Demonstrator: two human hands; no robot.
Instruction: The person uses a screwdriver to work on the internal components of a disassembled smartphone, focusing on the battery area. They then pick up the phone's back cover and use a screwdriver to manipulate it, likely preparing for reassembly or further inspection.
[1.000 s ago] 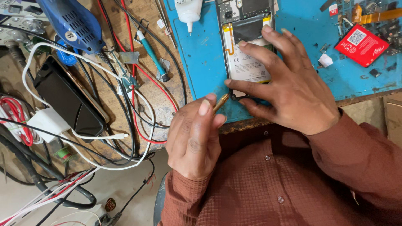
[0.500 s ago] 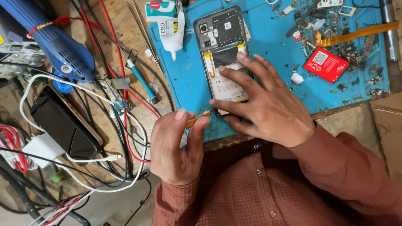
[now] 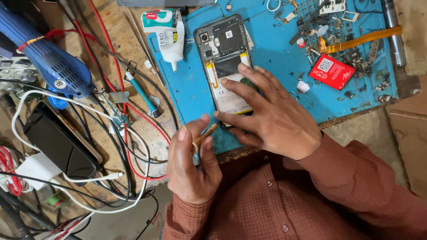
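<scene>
Fingers [image 3: 242, 86] of our right hand [image 3: 271, 120] lie spread flat on the opened phone [image 3: 224, 53], gripping nothing, pinning it to the blue mat [image 3: 275, 58] so it cannot slide. Just below the phone's near end, our left hand [image 3: 191, 166] pinches a thin yellowish tool [image 3: 205, 134], tip angled toward that end. Left of the phone lies a glue bottle [image 3: 168, 33], within easy reach.

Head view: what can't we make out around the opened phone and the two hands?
- Opened phone: lower half hidden under the right hand.
- Brass-coloured tool: only the handle end shows; the rest is inside the left hand.
- Small loose parts on the blue mat: too small to identify.
</scene>
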